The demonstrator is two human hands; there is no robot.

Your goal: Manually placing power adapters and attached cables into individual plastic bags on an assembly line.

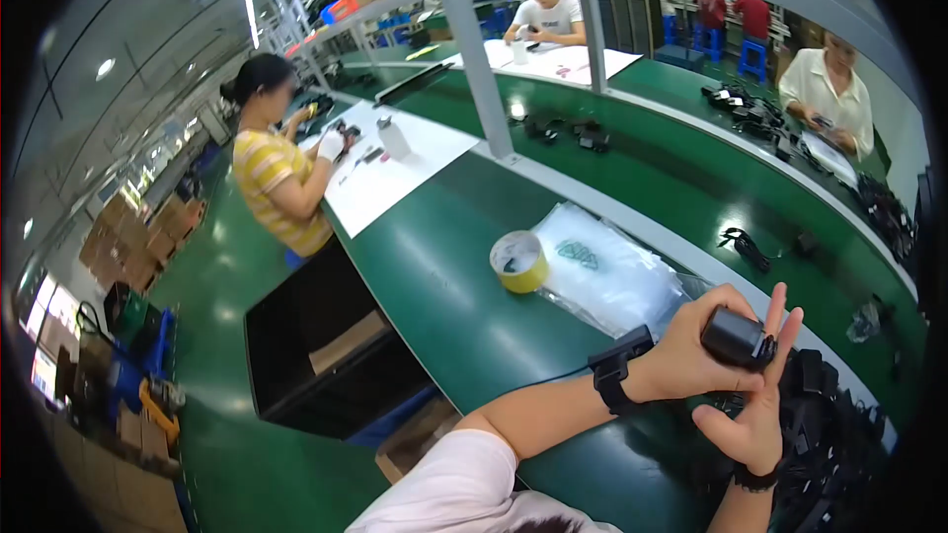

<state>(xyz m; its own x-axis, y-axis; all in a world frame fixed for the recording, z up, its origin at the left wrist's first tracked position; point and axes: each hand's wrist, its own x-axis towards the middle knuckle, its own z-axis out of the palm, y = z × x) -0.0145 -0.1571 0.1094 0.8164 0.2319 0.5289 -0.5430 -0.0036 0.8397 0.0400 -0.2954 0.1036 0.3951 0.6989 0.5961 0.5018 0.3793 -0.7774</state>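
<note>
Left hand (681, 350) is closed round a black adapter (731, 337), thumb and fingers on its sides. Right hand (752, 421) is open, two fingers straight, thumb spread; it sits right against the adapter's lower right end, can't tell whether it actually touches. Adapter is up off the desk (434, 276), above the part between the bags and the pile.

Progress, judged from here: one piece in hand, work on it looks unfinished. Plenty seems left, since the black pile (825, 415) of adapters and cables by the desk's rail-side edge is big. No adapter shows inside the bags (627, 291); these lie stacked flat. Finished count: can't tell.

Adapter direction: long axis runs slantwise, upper left to lower right, roughly level, body a bit stubby. Small dark parts at the lower right end face the right hand; prongs or socket, too small to tell. Blunt end points back into the left palm.

Further out: yellow tape (525, 280) at the bags' left corner, near the middle of the desk. Past the rail (553, 183), a green belt (652, 173) carries a loose cable (748, 250). Black bin (286, 326) stands by the desk's floor-side edge. Co-worker (272, 178) in stripes works at the far end.
</note>
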